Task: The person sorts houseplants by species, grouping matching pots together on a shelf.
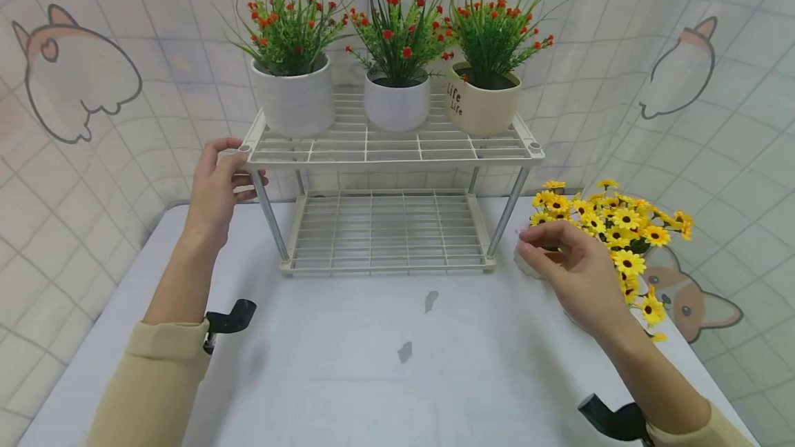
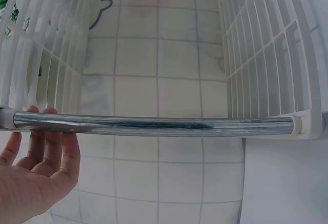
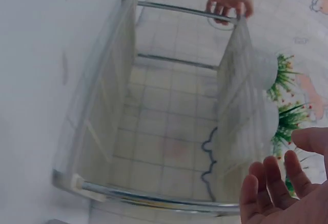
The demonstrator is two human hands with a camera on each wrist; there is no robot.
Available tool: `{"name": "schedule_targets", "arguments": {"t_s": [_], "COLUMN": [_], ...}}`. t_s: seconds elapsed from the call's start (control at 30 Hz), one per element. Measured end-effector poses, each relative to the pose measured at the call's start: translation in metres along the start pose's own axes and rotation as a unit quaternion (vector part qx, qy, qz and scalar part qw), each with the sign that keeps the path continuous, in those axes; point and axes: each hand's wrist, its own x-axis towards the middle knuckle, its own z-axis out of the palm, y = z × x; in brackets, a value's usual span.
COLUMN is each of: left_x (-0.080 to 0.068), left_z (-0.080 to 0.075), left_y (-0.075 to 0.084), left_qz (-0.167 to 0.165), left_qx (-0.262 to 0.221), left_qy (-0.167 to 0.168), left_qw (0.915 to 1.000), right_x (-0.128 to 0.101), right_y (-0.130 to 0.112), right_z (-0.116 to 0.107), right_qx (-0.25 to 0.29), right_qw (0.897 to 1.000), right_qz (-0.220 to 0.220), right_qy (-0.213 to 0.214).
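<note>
A white two-tier wire rack (image 1: 388, 264) with metal posts stands on the table. My left hand (image 1: 214, 188) grips its upper left corner, thumb near the top shelf and fingers around the metal post (image 2: 169, 125). On the top shelf stand a white textured pot (image 1: 295, 102), a smaller white pot (image 1: 397, 105) and a cream pot (image 1: 487, 105) with lettering, each holding red-flowered greenery. My right hand (image 1: 577, 271) is held in the air right of the rack, its fingers loosely bent with nothing between them. Behind it is a pot (image 1: 526, 262) of yellow flowers (image 1: 624, 223), partly hidden.
A white cloth (image 1: 348, 378) with two grey marks covers the table. Tile-patterned curtain (image 1: 180, 74) with cartoon animals hangs behind and at both sides. A black wrist camera mount (image 1: 231, 317) sits on the left wrist, and another mount (image 1: 615, 419) on the right.
</note>
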Motion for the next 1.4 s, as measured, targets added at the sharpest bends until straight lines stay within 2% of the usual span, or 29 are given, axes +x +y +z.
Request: {"name": "schedule_targets", "arguments": {"t_s": [0.1, 0.3, 0.4, 0.47, 0.63, 0.8, 0.9, 1.03, 1.07, 1.13, 1.3, 1.4], "left_x": [-0.001, 0.001, 0.001, 0.001, 0.002, 0.001, 0.001, 0.000, 0.000, 0.001, 0.001, 0.000], "left_z": [0.000, 0.002, 0.002, 0.003, 0.003, 0.001, 0.001, 0.000, 0.000, 0.001, 0.000, 0.001], "left_y": [-0.001, -0.001, -0.002, -0.003, -0.003, -0.002, -0.002, -0.003, -0.003, -0.003, -0.003, -0.004], "left_qz": [0.006, 0.008, 0.006, 0.008, 0.009, 0.011, 0.007, 0.002, 0.002, 0.004, 0.005, 0.006], "left_qx": [0.016, 0.007, 0.008, 0.011, 0.012, 0.012, 0.009, 0.001, 0.000, 0.003, 0.004, 0.005], "left_qy": [0.002, -0.001, -0.003, -0.004, -0.007, -0.007, -0.006, -0.003, -0.003, -0.002, -0.002, -0.002], "left_qw": [0.9999, 0.9999, 0.9999, 0.9999, 0.9999, 0.9998, 0.9999, 1.0000, 1.0000, 1.0000, 1.0000, 1.0000], "right_x": [-0.012, -0.036, -0.046, -0.053, -0.067, -0.078, -0.085, -0.091, -0.093, -0.094, -0.099, -0.099], "right_y": [0.012, 0.039, 0.051, 0.058, 0.069, 0.077, 0.080, 0.090, 0.096, 0.113, 0.172, 0.195], "right_z": [0.001, 0.003, 0.006, 0.007, 0.009, 0.011, 0.013, 0.015, 0.015, 0.013, -0.002, -0.009], "right_qx": [0.002, 0.025, 0.047, 0.076, 0.146, 0.181, 0.178, 0.133, 0.125, 0.120, 0.115, 0.113], "right_qw": [0.999, 0.994, 0.988, 0.981, 0.951, 0.919, 0.899, 0.882, 0.877, 0.860, 0.821, 0.817], "right_qz": [0.033, 0.109, 0.144, 0.170, 0.230, 0.293, 0.332, 0.374, 0.383, 0.408, 0.466, 0.470], "right_qy": [-0.001, 0.006, 0.028, 0.059, 0.145, 0.192, 0.223, 0.255, 0.262, 0.281, 0.310, 0.315]}}
